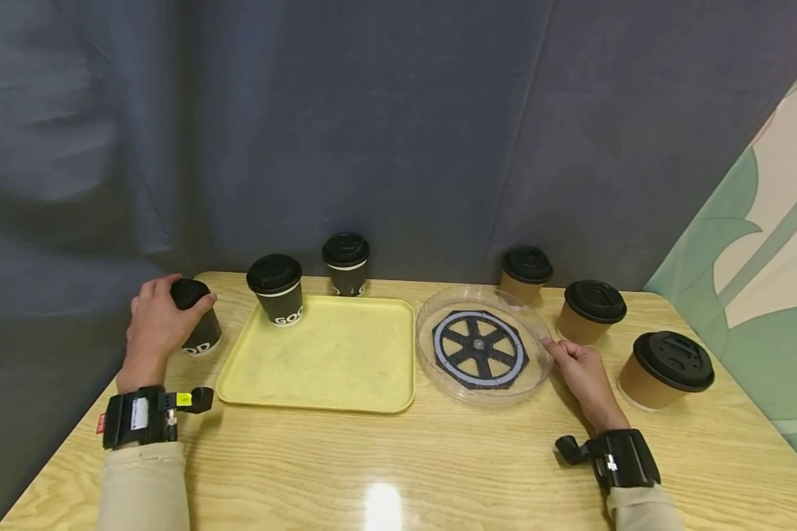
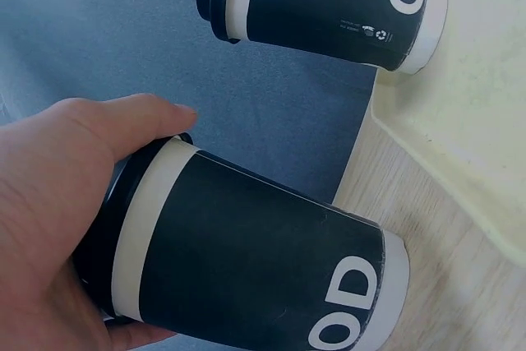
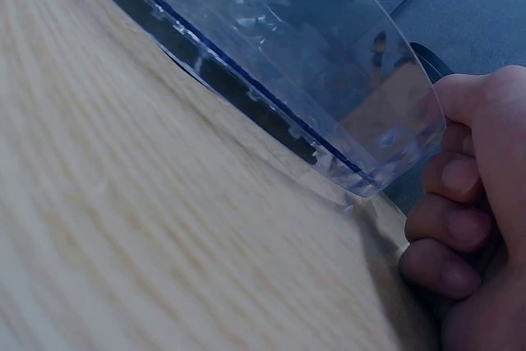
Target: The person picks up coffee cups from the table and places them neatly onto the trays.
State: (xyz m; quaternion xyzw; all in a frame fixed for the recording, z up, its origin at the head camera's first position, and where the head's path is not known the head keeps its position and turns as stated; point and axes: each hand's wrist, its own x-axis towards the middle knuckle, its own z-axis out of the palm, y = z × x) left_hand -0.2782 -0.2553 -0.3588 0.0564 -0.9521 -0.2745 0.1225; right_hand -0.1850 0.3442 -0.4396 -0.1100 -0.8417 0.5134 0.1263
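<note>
At the left, my left hand grips a black paper coffee cup from above, around its lid. In the left wrist view the thumb and fingers lie on either side of the lid, and "OD" shows on this cup. It stands just left of the yellow tray. My right hand pinches the right edge of a clear round turntable with a dark spoked base. The right wrist view shows the other fingers curled beside its clear wall.
Another black cup stands on the tray's back left corner, and one behind the tray. Three brown cups with black lids, the nearest brown cup among them, stand right of the turntable. A dark curtain hangs behind the table.
</note>
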